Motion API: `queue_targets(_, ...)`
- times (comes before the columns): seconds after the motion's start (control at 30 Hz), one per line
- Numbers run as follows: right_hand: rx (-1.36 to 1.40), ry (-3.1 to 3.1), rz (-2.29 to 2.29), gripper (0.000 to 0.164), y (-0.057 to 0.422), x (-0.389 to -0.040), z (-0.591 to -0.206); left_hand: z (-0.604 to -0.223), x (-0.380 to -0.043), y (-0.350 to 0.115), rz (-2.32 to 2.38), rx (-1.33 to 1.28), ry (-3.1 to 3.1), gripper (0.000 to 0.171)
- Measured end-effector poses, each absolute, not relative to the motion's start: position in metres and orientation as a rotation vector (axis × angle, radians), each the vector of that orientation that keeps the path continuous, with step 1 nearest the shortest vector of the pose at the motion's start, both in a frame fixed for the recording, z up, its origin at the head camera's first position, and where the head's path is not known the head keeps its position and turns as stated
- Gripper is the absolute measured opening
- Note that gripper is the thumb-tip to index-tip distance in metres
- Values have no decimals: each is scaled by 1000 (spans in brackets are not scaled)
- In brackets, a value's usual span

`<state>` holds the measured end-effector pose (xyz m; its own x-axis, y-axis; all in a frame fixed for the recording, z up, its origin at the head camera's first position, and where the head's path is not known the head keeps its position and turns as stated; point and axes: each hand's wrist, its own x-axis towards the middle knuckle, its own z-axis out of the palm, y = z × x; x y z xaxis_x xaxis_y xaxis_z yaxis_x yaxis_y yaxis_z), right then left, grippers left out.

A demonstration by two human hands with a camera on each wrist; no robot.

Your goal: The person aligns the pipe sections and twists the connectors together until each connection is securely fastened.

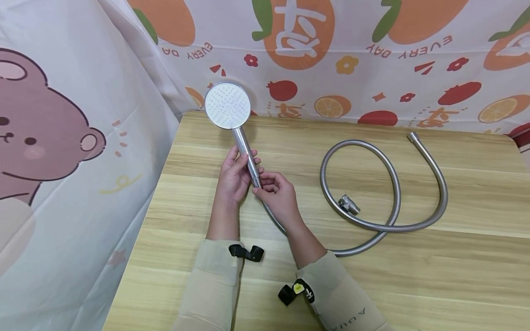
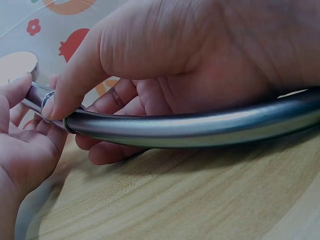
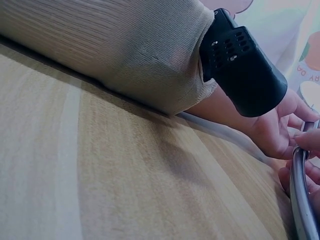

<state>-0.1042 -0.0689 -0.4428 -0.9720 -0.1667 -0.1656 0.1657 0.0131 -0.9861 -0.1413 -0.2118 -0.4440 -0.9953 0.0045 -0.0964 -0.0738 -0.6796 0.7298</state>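
In the head view my left hand (image 1: 233, 181) grips the chrome handle of a round shower head (image 1: 227, 105), whose white nozzle face is turned up. My right hand (image 1: 281, 197) pinches the lower end of that handle, where the grey metal shower hose (image 1: 275, 220) meets it. Seen from the left wrist, the hose (image 2: 200, 127) passes under the right palm, and the right thumb and fingers hold its end collar. Whether the joint is threaded is hidden by the fingers. The right wrist view catches the left hand (image 3: 272, 130) beyond the hose (image 3: 299, 195).
The rest of the hose loops across the wooden table (image 1: 455, 276), its free end at the back right. A small chrome fitting (image 1: 349, 205) lies inside the loop, against the hose. Patterned cloth (image 1: 314, 92) hangs behind the table, and another cloth (image 1: 83, 207) on the left.
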Motion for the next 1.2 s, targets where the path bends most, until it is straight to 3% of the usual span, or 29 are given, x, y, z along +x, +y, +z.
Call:
queue_targets(0.8,29,1951,-2149,23,-69,-103,-447,-444,-141,-211,2845,-152,1249,56)
queue_targets(1.2,24,1965,-2137,22,-68,-105,-450,-443,-140,-211,2844,-154,1245,58)
